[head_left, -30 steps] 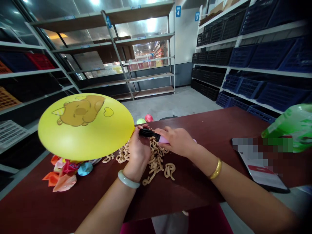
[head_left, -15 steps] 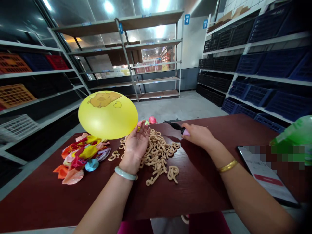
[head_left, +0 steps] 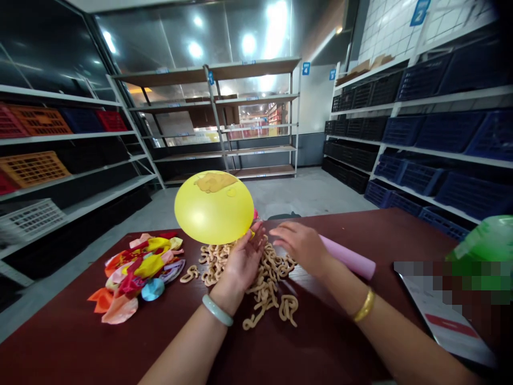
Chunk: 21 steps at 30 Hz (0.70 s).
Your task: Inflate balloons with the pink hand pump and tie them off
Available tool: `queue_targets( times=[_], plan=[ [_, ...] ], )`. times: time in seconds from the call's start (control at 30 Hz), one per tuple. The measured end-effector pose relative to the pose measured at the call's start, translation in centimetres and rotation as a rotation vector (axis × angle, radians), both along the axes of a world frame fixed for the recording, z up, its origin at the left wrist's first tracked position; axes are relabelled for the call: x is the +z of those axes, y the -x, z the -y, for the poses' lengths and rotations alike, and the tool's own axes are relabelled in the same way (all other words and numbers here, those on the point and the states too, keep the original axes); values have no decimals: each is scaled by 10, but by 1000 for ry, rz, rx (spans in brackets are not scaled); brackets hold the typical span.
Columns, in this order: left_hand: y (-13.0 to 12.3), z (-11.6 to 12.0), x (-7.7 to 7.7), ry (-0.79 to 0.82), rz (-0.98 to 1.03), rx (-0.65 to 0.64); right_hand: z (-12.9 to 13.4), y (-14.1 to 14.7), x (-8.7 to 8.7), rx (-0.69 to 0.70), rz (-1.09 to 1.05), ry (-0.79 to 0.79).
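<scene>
My left hand (head_left: 245,259), palm up with a pale jade bangle on its wrist, pinches the neck of an inflated yellow balloon (head_left: 212,211) with a brown cartoon animal printed on top. Bent but apart, the fingers of my right hand (head_left: 300,246) point toward the left one, with nothing seen in them. Behind that hand a lilac balloon pump (head_left: 350,259) lies on the table, its nozzle end hidden. Beneath both hands spreads a heap of beige, curly twisted pieces (head_left: 266,291). Left of it lies a pile of colourful uninflated balloons (head_left: 148,267).
On the dark red table (head_left: 192,342), a phone (head_left: 444,315) and a green translucent object (head_left: 484,240), partly blurred, lie at the right. Shelves with crates (head_left: 444,131) line both sides. A metal rack (head_left: 256,152) stands at the back beyond the grey floor.
My right hand has let go of the pump, now lying on the table, and has moved left toward my left hand. The balloon and left hand have shifted right in view.
</scene>
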<state>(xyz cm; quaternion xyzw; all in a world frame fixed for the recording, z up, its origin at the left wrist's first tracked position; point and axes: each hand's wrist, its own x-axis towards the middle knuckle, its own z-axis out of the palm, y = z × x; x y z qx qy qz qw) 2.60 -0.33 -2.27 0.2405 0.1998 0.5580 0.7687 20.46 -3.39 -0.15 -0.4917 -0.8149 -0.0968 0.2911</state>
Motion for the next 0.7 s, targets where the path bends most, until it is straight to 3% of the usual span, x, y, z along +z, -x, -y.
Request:
queue_targets(
  times=[0.13, 0.27, 0.5, 0.6, 0.7],
  plan=[
    [-11, 8, -10, -5, -1, -36, -1, 36, 7, 1, 88, -27],
    [-14, 9, -10, 49, 15, -22, -12, 43, 9, -14, 218, -21],
    [14, -1, 19, 9, -52, -57, -30, 51, 29, 42, 343, -59],
    [27, -9, 28, -23, -54, 29, -39, 63, 42, 72, 294, -79],
    [39, -16, 34, 42, -19, 142, -46, 78, 52, 125, 312, -71]
  ],
)
